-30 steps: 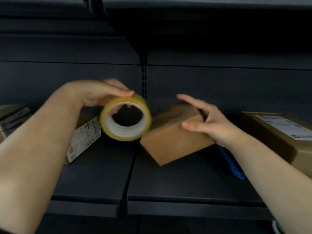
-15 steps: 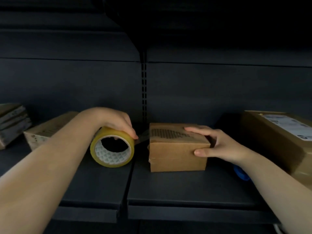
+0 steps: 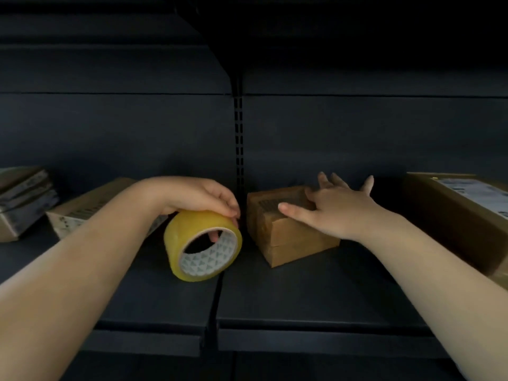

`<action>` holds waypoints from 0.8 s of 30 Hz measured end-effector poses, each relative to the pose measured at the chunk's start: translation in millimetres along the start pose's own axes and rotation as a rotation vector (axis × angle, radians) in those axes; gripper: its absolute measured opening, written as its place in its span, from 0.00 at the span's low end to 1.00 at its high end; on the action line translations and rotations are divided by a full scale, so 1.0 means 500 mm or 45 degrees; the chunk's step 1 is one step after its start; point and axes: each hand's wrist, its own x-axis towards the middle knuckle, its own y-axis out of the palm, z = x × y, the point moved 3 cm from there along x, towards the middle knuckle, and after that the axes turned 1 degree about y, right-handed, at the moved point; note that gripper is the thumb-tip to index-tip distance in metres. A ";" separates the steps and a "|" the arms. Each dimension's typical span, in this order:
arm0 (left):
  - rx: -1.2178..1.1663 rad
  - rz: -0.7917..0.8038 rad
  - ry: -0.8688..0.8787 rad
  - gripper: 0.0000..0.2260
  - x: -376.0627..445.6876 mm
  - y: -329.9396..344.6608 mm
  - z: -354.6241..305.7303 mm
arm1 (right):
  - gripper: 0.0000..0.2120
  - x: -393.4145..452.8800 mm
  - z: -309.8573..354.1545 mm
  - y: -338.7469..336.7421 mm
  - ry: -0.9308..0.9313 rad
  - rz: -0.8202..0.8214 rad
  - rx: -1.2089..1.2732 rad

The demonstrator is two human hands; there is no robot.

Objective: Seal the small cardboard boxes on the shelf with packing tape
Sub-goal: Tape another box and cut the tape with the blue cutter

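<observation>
View from a head cam, looking at a dark metal shelf [image 3: 302,292]. L hand [image 3: 198,196] has its grip clenched over a yellow roll of packing tape [image 3: 203,244], which rests on edge on the shelf, w/ one fingertip showing inside the core. Just beside it, R hand [image 3: 338,207] lies flat, fingers spread and released, on top of a small cardboard box [image 3: 286,232], mid-shelf and angled. No tape strip is visible on the box.

Risks, as a guess: w/ an open palm only, the box could slide or twist when tape is pulled; the roll could roll off the front edge if let go; tape may land crooked.
</observation>
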 end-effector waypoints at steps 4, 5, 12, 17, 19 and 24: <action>0.107 -0.136 -0.070 0.08 -0.003 0.038 -0.032 | 0.62 0.057 -0.005 0.000 0.036 0.091 0.042; 0.087 -0.159 -0.079 0.08 -0.002 0.052 -0.039 | 0.61 0.069 -0.012 0.001 0.023 0.125 0.084; -0.242 -0.308 0.050 0.27 0.036 0.132 -0.067 | 0.49 0.111 -0.048 -0.006 -0.210 0.194 0.398; -0.518 -0.341 0.133 0.23 0.061 0.157 -0.069 | 0.49 0.096 -0.045 -0.026 -0.212 -0.061 0.358; -0.632 -0.364 0.151 0.22 0.064 0.160 -0.068 | 0.47 0.081 -0.049 -0.026 -0.154 -0.169 0.319; -0.857 -0.355 0.149 0.21 0.070 0.171 -0.059 | 0.25 0.031 -0.143 -0.005 0.439 -0.078 0.095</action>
